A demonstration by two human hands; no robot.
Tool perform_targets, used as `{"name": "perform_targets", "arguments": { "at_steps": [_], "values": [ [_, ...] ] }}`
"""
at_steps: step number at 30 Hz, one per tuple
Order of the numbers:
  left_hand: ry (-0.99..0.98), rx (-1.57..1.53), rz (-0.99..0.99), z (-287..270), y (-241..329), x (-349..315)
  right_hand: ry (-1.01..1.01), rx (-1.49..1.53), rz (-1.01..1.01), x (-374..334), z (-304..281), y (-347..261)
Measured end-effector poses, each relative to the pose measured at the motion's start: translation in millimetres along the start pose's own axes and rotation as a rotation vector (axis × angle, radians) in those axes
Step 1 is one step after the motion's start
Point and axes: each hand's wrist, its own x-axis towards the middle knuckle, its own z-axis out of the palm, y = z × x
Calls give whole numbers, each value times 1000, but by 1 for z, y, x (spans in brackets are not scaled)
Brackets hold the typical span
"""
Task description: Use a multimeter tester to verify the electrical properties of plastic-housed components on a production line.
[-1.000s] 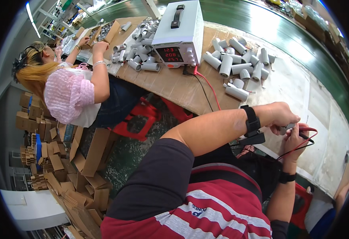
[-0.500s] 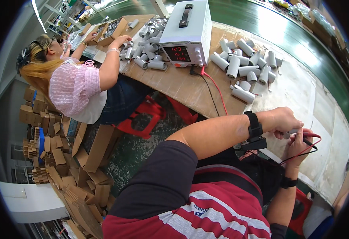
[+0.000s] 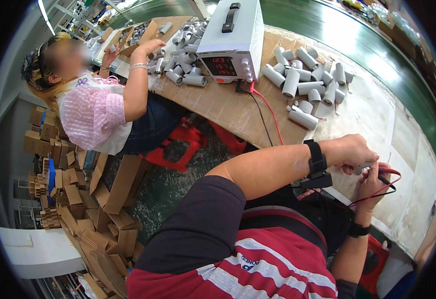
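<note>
Both of my hands meet over the near right part of the table. My left hand [image 3: 355,152] is closed on a small grey cylinder [image 3: 362,167], mostly covered by the fingers. Just below it, my right hand [image 3: 371,188] has its fingers bent round the ends of a red test lead [image 3: 391,171] and a black test lead [image 3: 389,183], close against the cylinder. The exact contact between lead tips and cylinder is hidden. A white bench power supply [image 3: 230,45] with a lit red display stands farther back, red and black cables plugged into its front.
Loose grey cylinders [image 3: 300,79], some with short wires, lie right of the supply; another pile [image 3: 185,60] lies left. A co-worker [image 3: 96,104] sits at the table's far left near cardboard boxes [image 3: 143,37]. Red stools [image 3: 178,147] and stacked cartons [image 3: 73,199] occupy the floor.
My hands stay nearly still, holding the same things. The digits on the supply's display have changed. The co-worker's head has turned, and one of their hands has lifted from the box with a small piece.
</note>
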Motion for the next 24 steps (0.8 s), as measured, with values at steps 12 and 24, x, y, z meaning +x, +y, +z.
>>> {"name": "perform_targets", "arguments": {
  "at_steps": [12, 24],
  "values": [
    [99, 76, 134, 14, -13, 1, 119, 151, 6, -3, -5, -2],
    [473, 687, 739, 10, -70, -102, 181, 616, 20, 0, -16, -9]
  ]
}}
